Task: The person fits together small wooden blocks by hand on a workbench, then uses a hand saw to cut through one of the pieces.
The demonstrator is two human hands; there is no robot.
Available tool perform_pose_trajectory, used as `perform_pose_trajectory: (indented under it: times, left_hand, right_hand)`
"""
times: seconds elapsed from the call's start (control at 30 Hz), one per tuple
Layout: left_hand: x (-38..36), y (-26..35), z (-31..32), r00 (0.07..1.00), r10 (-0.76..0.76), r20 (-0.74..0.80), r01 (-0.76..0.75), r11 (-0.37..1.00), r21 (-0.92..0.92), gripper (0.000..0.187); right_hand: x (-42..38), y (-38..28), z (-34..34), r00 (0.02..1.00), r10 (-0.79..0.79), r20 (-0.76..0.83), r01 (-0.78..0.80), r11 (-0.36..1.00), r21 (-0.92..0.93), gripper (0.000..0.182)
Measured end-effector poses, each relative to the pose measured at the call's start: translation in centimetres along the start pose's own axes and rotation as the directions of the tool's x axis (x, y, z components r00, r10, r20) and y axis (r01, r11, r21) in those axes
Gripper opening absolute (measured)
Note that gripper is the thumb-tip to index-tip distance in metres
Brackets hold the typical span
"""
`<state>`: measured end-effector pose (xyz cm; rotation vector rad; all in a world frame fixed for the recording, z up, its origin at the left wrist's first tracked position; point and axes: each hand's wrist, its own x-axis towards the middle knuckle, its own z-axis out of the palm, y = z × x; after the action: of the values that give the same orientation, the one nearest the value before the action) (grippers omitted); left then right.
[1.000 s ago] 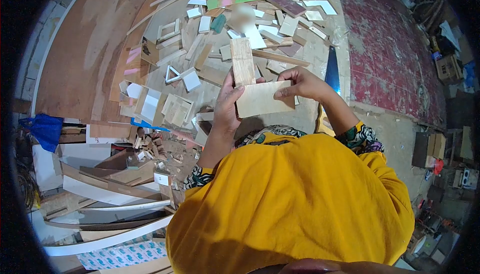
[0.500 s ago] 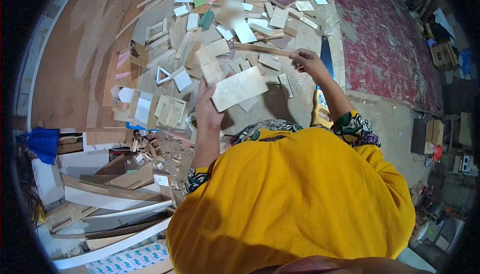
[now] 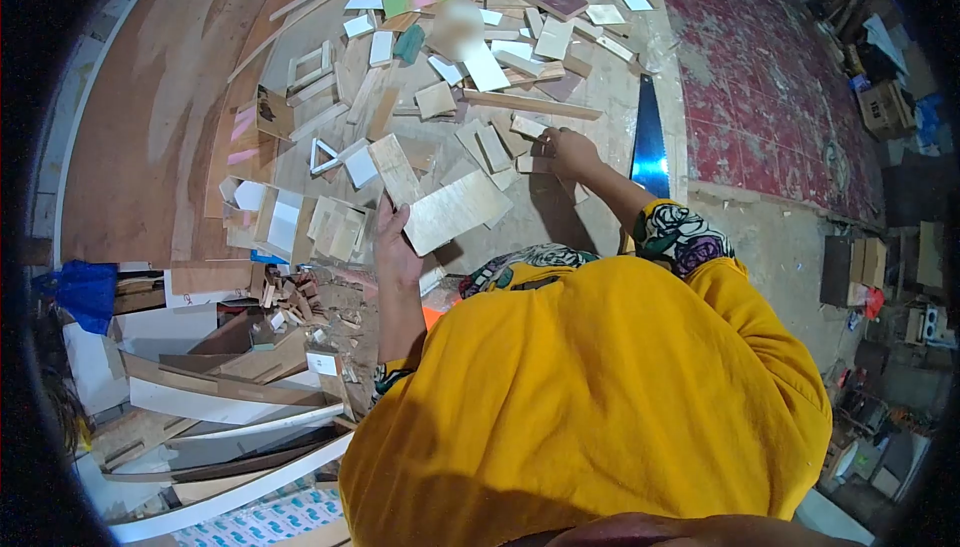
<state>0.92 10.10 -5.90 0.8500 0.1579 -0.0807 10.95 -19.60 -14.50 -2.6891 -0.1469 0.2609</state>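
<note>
My left hand (image 3: 397, 247) grips two pale flat wooden boards by their near corner. The larger wooden board (image 3: 460, 209) points right, and the narrower wooden board (image 3: 396, 169) points up and away, so they form an angle. My right hand (image 3: 573, 155) is closed at the table, its fingertips at the end of a small wooden block (image 3: 527, 127). Just below those fingers lies another small block (image 3: 534, 164). A long wooden strip (image 3: 530, 104) lies beyond the hand, and several thin wooden pieces (image 3: 485, 147) sit between the two hands.
Wood offcuts and white pieces (image 3: 487, 69) cover the far part of the work surface. A handsaw (image 3: 650, 137) lies right of my right arm. Small box-like wooden assemblies (image 3: 335, 227) stand at left. Long boards (image 3: 230, 402) are stacked at lower left.
My right hand has let go of the long strip, now lying on the table, and moved nearer and left to the small blocks. My left hand has lowered slightly leftward with the boards.
</note>
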Motion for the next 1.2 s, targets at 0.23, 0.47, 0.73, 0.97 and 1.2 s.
perform_pose_trajectory:
  times: [0.23,0.47,0.73,0.97,1.2]
  left_hand:
    - [-0.4,-0.4,-0.8,0.997,-0.043,0.067,0.044,0.999,-0.006,0.056]
    - [2.7,-1.5,1.7,0.997,-0.073,0.028,0.071,0.995,0.077,0.055]
    - [4.9,-0.8,3.2,0.994,-0.097,0.058,0.089,0.989,0.121,0.054]
    - [7.6,-2.3,0.9,0.983,-0.182,-0.001,0.182,0.979,0.092,0.052]
    - [10.5,-3.7,0.6,0.978,-0.2,-0.052,0.206,0.96,0.189,0.051]
  right_hand:
    - [1.4,2.2,-1.4,0.999,-0.013,0.035,0.009,0.993,0.119,0.043]
    - [4.4,5.4,-3.1,0.988,-0.021,-0.153,0.036,0.994,0.099,0.028]
    - [8.6,6.1,-5.2,0.981,0.067,-0.183,-0.051,0.995,0.088,0.026]
    - [14.0,1.3,-5.1,0.98,-0.023,-0.196,0.028,0.999,0.022,0.036]
    - [15.9,-7.6,-3.6,0.967,-0.138,-0.215,0.094,0.975,-0.201,0.057]
